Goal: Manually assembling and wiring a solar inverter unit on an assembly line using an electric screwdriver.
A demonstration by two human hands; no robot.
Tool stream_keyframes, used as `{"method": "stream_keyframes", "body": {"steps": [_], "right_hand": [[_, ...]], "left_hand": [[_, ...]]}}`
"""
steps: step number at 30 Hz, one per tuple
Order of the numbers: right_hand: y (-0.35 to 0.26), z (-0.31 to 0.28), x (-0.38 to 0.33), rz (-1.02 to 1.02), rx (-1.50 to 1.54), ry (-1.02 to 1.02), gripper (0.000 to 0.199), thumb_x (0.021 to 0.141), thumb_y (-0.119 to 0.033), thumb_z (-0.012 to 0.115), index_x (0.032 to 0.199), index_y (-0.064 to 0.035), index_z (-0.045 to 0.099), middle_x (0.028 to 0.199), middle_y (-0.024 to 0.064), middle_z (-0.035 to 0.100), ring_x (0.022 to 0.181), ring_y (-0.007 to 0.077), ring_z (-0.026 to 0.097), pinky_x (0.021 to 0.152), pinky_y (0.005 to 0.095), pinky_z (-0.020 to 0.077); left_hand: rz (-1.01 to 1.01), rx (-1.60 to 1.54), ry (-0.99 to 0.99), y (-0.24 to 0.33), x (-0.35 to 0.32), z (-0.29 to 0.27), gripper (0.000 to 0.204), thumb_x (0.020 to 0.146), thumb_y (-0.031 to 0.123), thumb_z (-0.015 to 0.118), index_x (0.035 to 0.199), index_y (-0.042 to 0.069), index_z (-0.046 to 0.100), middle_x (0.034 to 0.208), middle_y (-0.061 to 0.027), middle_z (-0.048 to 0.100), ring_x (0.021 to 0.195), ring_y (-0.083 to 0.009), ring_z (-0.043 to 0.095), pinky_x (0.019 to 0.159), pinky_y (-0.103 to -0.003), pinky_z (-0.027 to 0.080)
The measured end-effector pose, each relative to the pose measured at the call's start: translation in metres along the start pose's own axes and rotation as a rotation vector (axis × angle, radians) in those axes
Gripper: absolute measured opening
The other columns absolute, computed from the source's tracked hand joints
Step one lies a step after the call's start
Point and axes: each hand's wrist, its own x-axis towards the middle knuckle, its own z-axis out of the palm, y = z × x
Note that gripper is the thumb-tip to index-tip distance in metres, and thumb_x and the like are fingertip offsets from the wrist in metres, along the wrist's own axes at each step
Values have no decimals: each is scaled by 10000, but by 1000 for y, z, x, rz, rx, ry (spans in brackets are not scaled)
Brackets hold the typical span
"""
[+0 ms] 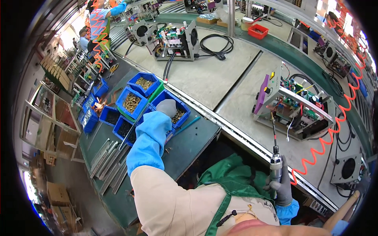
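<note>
My left hand [167,107], in a grey glove and blue sleeve cover, reaches into a blue bin [183,105] of brass-coloured screws [178,115]. Its fingers are turned down and hidden, so whether they grip anything does not show. My right hand [282,192], also gloved in grey, is wrapped round a silver pneumatic screwdriver [276,167]. The long bit points away from me, toward an open electronic unit [301,112] with a purple front panel and exposed circuit boards. The tip appears near the unit's lower left side; contact cannot be made out.
More blue bins [132,101] hold brass and black small parts. Metal strips [108,165] lie on the green bench at left. An orange coiled hose [315,157] hangs at right. Another open unit [173,43] and a black cable [216,45] sit farther back. Someone's arm [342,210] shows lower right.
</note>
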Motion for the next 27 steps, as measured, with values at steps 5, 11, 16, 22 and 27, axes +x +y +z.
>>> {"method": "stream_keyframes", "body": {"steps": [5, 11, 16, 22, 27], "right_hand": [[7, -5, 2, -59, -54, 40, 1142, 579, -275, 732, 1539, -176, 120, 755, 94, 568, 570, 173, 593, 527, 285, 539], [2, -2, -1, -26, -29, 35, 1123, 558, -155, 674, 1537, -150, 124, 927, 119, 544, 619, 182, 587, 543, 298, 532], [5, -3, -2, 6, -46, 5, 1116, 540, -69, 639, 1535, -128, 138, 1144, 138, 503, 670, 184, 580, 564, 308, 529], [16, -8, -2, -62, -56, 33, 1173, 618, -342, 791, 1537, -176, 83, 775, 94, 568, 581, 158, 592, 519, 265, 524], [8, -1, -2, -43, -118, 29, 1213, 606, -416, 813, 1535, -148, 81, 763, 77, 563, 581, 151, 586, 519, 255, 513]], "left_hand": [[-139, -57, 78, 3, -9, -5, 346, 860, 210, 593, 1158, 39, 555, 1082, -205, 664, 1015, -351, 646, 854, -442, 521], [-33, 71, 68, -3, -12, -5, 225, 888, 220, 565, 1066, 122, 663, 1059, -121, 687, 978, -328, 656, 852, -444, 515], [13, -65, 175, -19, -8, 6, 228, 888, 227, 573, 1069, 148, 686, 1009, -106, 696, 913, -306, 665, 811, -427, 517], [148, -1347, 124, -41, -19, -1, 171, 948, 125, 561, 1060, 16, 630, 906, -67, 671, 806, -107, 639, 683, -236, 516], [182, -1794, 20, -41, -36, -10, 235, 983, 104, 513, 1184, -5, 564, 1055, -113, 644, 859, -154, 648, 736, -235, 549]]}}
